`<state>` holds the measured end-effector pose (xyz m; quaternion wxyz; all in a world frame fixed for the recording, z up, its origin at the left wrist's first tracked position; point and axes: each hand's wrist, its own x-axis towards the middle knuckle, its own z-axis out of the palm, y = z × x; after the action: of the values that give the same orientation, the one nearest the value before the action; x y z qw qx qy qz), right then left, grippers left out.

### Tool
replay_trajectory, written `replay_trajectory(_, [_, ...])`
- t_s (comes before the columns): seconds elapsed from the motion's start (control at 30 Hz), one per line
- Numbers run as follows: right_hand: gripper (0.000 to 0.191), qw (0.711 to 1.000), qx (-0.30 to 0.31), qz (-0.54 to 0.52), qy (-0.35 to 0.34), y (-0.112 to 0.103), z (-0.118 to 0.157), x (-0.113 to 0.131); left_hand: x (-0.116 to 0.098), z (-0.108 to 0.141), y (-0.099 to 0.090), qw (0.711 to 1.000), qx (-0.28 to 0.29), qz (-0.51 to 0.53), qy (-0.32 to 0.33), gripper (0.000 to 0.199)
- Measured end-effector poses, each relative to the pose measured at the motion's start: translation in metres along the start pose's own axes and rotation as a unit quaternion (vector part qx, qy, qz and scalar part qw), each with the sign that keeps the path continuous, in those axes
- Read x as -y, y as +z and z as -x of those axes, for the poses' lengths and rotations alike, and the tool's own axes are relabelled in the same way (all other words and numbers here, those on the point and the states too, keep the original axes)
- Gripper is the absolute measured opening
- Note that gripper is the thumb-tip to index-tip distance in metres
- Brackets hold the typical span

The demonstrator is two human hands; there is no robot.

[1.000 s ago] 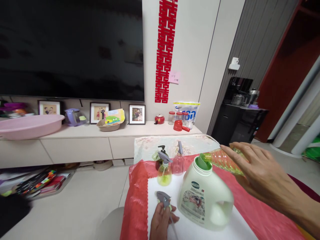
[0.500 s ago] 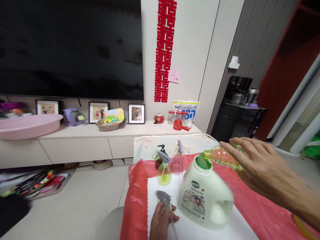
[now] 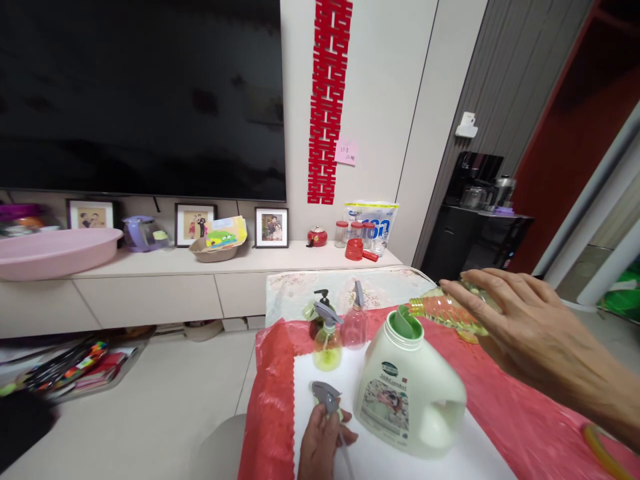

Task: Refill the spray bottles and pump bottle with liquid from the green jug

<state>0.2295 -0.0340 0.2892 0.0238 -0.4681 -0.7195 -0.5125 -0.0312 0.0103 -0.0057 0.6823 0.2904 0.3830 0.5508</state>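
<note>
The person's right hand (image 3: 515,313) is wrapped around a ribbed clear bottle (image 3: 445,312), tipped nearly level, its neck pointing left out of the grip to the green spout (image 3: 403,323) of a pale green jug (image 3: 425,380). (Whether neck and spout touch cannot be told.) The jug stands upright on a white sheet (image 3: 307,373), below and left of the right hand's grip and just right of the left's. The left hand (image 3: 321,437) pinches a grey spray head (image 3: 325,396), a thin tube trailing below the fingers. Beyond that grip stand a spray bottle with yellow-green liquid (image 3: 328,352), a pink spray bottle (image 3: 355,328) and, partly hidden, a dark pump bottle (image 3: 323,300). Red covering (image 3: 270,373) spreads left of the left hand and beneath the right arm.
</note>
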Motion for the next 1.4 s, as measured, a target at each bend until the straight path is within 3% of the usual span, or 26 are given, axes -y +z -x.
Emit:
replay_trajectory(0.2, [0.049,1.0,0.006,0.012,-0.002,-0.001,-0.001,-0.003,0.002,-0.001,-0.001,1.0,-0.004,-0.007,0.003,0.058])
replay_trajectory(0.6, [0.059,0.996,-0.013,-0.082,0.025,0.008,-0.001,0.002,-0.002,0.001,0.003,1.0,-0.01,0.007,-0.008,0.055])
replay_trajectory(0.9, [0.047,0.998,-0.011,0.033,-0.058,-0.007,-0.011,-0.003,0.005,-0.001,-0.001,1.0,-0.015,0.002,-0.001,0.06])
replay_trajectory(1.4, [0.039,0.992,-0.063,0.029,-0.106,-0.016,-0.029,0.002,0.001,0.0,0.001,1.0,-0.007,0.003,0.0,0.058])
